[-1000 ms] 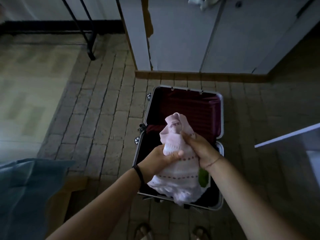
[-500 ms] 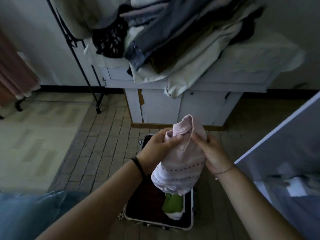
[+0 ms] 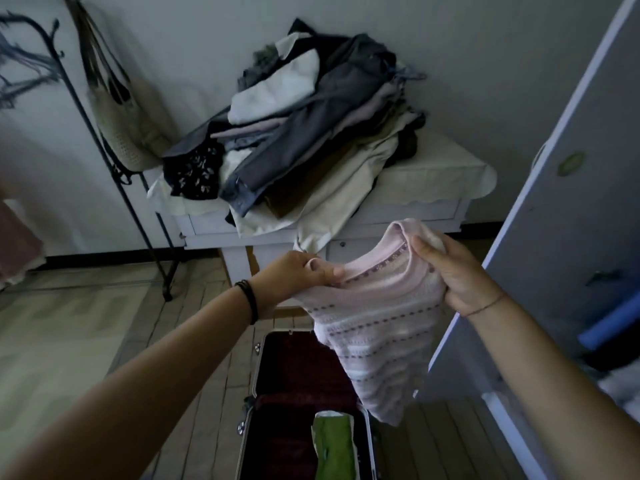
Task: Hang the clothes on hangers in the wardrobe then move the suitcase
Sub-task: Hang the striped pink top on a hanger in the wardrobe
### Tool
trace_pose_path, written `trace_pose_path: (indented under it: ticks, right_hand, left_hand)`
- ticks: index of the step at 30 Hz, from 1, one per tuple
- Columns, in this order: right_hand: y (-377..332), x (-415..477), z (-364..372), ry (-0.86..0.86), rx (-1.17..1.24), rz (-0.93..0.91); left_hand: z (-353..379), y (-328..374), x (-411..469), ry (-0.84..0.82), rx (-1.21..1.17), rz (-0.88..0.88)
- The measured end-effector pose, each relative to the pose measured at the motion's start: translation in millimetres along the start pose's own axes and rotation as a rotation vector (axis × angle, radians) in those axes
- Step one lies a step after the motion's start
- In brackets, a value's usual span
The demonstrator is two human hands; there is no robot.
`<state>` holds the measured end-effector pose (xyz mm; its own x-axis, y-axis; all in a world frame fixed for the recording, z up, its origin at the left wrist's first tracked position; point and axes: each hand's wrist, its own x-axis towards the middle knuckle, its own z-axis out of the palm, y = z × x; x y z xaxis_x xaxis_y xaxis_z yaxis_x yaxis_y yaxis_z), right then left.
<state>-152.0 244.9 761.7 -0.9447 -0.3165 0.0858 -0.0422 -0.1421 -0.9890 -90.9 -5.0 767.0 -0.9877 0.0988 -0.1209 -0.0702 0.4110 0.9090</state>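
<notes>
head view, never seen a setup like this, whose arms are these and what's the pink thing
There is no machine. A person wears a camera on the head, so it looks forward and down at their own arms. The left hand and right hand each grip the neck of a pink top, holding it up. Below it on the floor lies an open suitcase with a green item inside. Behind, a clothes pile sits on a white cabinet.

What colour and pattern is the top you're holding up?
Pale pink knit top with thin dotted darker stripes; clearest in the head view.
</notes>
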Motion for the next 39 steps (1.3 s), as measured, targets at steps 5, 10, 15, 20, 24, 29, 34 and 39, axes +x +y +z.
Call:
trace_pose_path:
  ticks: [5,10,15,20,24,29,34,39]
  right_hand:
    - [-23.8,-13.9,-14.8,-0.01,-0.084,-0.004]
    - [-42.5,-34.5,-16.8,0.06,-0.206,-0.075]
    - [-47.2,-55.1,-25.0,0.257,-0.299,-0.149]
    - [-50.3,-78.5,-27.5,0.338,-0.475,-0.074]
    - [-49.3,-105.4,-42.0,0.5,-0.535,-0.106]
    - [-53.6,-140.1,-66.7,0.742,-0.453,-0.185]
    - [-61.2,-170.3,-107.3,0.94,-0.519,-0.206]
    - [-65.4,-200.6,-158.6,1.096,-0.693,-0.143]
  left_hand:
    - [-4.8,19.5,16.1,-0.038,-0.058,0.067]
    - [11.3,40.9,31.5,-0.033,-0.077,0.171]
    - [17.5,61.3,38.0,-0.041,-0.14,0.2]
    - [29.0,70.5,41.8,-0.12,-0.058,0.213]
    - [47.4,74.4,53.1,-0.209,0.097,0.295]
    - [89.4,83.6,69.1,-0.276,0.328,0.413]
    - [157.3,105.5,83.5,-0.303,-0.047,0.278]
    - [234.3,141.0,95.6,-0.416,-0.505,0.014]
